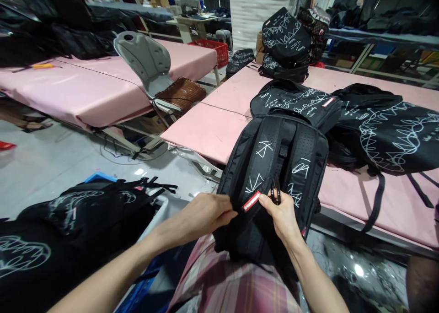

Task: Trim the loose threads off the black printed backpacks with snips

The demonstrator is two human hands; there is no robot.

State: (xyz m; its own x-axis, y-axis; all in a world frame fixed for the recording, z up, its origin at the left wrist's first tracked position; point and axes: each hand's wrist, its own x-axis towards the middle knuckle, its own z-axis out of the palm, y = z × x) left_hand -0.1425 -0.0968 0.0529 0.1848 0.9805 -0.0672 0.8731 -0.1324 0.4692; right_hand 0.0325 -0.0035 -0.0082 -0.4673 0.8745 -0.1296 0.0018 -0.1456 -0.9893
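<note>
A black backpack [254, 230] with white scribbled print leans on the table edge and my lap, its shoulder straps facing me. A red label [252, 202] is on the left strap. My left hand [211, 211] is closed in a pinch at the strap's edge, just left of the label; what lies between its fingertips is hidden. My right hand [283, 212] is closed, with its thumb at the label's right end. Black scissors [275, 196] seem to be in it; the dark loops show at its fingers, and the blades are hard to make out.
More printed black backpacks [394, 134] lie on the pink table [219, 125], and others are stacked [286, 38] at its far end. Left of my lap, a bin [159, 217] holds several backpacks. A grey chair [144, 61] stands between the tables.
</note>
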